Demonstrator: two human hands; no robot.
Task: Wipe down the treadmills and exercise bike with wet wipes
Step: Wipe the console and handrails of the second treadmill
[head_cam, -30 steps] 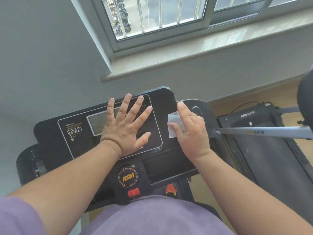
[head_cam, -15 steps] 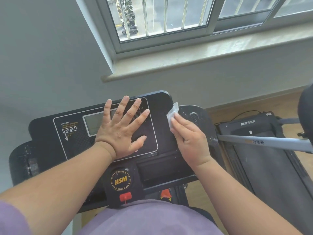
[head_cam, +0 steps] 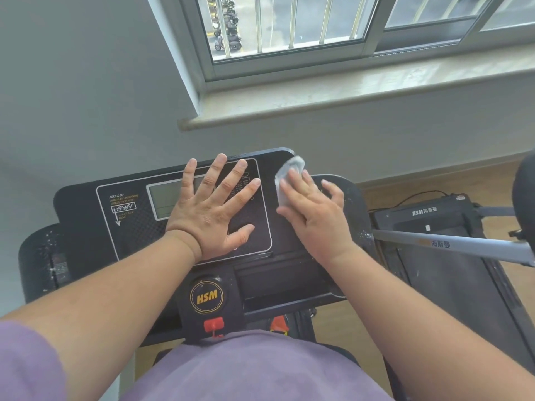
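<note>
Wipe [head_cam: 286, 180], white, crumpled & blurred, pressed under straight fingers of R hand [head_cam: 314, 212] at console [head_cam: 86, 204] top-right edge; L hand [head_cam: 212, 209] flat, fingers spread, on display panel.

Glossy black plastic console [head_cam: 173, 180] (white-speckled at its edges), thin translucent wet wipe [head_cam: 288, 175].

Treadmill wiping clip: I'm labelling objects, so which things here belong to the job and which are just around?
In use: wet wipe, right hand, left hand, treadmill console.
Around: second treadmill, window sill, red safety clip.
</note>
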